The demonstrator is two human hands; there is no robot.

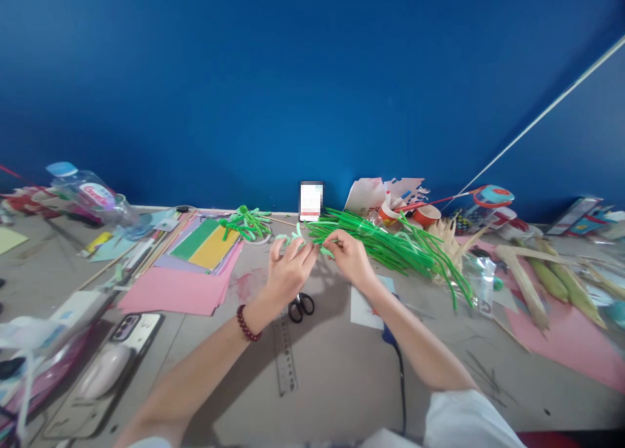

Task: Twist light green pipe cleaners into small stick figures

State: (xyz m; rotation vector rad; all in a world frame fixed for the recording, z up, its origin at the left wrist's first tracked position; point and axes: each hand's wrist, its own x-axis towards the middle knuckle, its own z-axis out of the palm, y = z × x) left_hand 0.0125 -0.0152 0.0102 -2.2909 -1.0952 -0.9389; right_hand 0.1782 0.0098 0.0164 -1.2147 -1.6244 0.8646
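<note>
1. Your left hand (288,270) and right hand (347,256) meet over the middle of the table (342,370), fingers curled in, both pinching one thin, fuzzy, pale-green stem (299,238) that loops between them.
2. The stem sits above the table, just near of the wall.
3. A long heap of green stems (395,246), soft and wiry, fans out right of your right hand.
4. A smaller bent green bunch (247,223) lies far left of your left hand, on flat sheets of coloured paper (195,272).
5. Black-handled scissors (301,306) and a clear ruler (284,357) lie near your left wrist.
6. Dry, pale corn husks (537,279) lie far right.
</note>
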